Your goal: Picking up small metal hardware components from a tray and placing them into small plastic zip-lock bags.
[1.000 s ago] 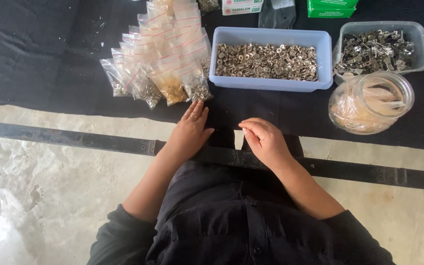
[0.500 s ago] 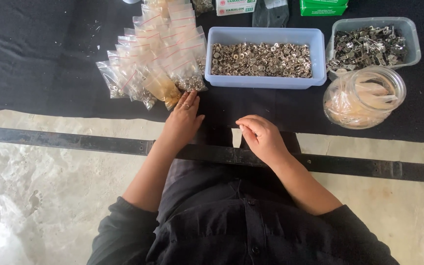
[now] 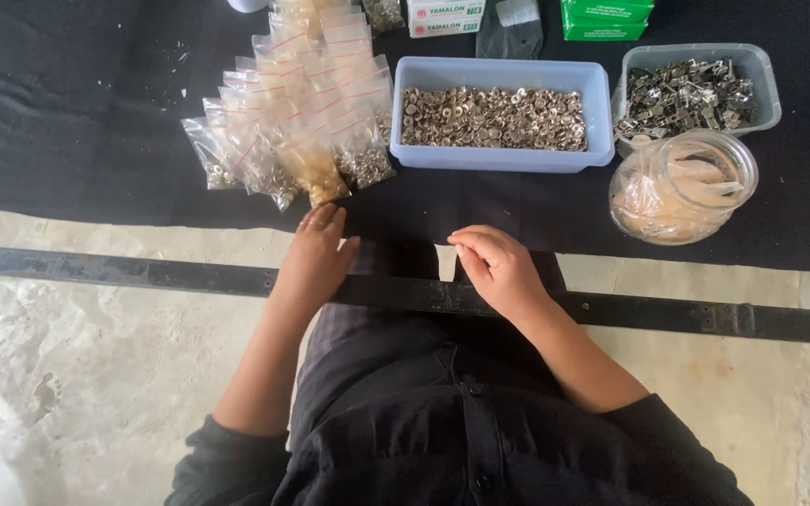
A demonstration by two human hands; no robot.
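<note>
Small clear plastic bags [image 3: 297, 122] of metal studs lie overlapped on black cloth [image 3: 67, 103]. Left hand [image 3: 316, 258] rests open just below them; right hand [image 3: 499, 267] curls loosely, gripping nothing visible.

Right hand [image 3: 499, 269], centre frame: fingers curled under, so whatever sits in the pinch is hidden; can't tell if it holds anything. Left hand [image 3: 316, 258]: palm faces down, underside unseen. Top edge cuts off the white cardboard box [image 3: 445, 17], the green cardboard box [image 3: 607, 17], the dark grey plastic pouch [image 3: 510, 26] and the far end of the fanned stack of small clear zip bags [image 3: 304, 112]. Round clear plastic jar [image 3: 682, 186], right of centre: contents blur into pale crumpled film. Small metal parts in the clear rectangular tub [image 3: 696, 89], upper right, too fine to make out.
</note>
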